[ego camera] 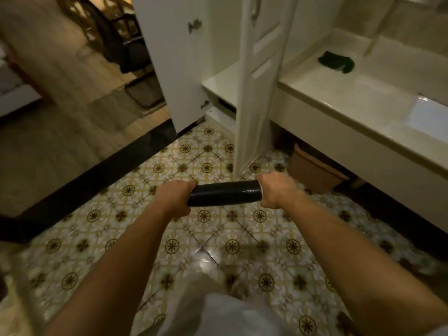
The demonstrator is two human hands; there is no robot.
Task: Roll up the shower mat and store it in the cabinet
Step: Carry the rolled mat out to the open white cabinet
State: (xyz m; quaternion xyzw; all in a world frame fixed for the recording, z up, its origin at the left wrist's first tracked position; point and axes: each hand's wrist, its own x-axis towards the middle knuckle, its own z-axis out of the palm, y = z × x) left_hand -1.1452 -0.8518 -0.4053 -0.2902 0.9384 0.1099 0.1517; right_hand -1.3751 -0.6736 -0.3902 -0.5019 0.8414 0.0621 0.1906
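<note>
The glossy black rolled-up shower mat (pixel 225 193) is lying level in mid-air above the patterned yellow-and-brown floor tiles (pixel 206 241), below frame centre. The left hand (pixel 176 199) is curling closed around its 9 o'clock end; the right hand (pixel 273 190) is curling closed around its 3 o'clock end. The tall white cabinet (pixel 219 83) is standing at 12 o'clock, its white panelled door (pixel 257 76) hanging open.

Rolled mat (pixel 225 193) before open cabinet (pixel 218 83); counter (pixel 351 103) right.
</note>
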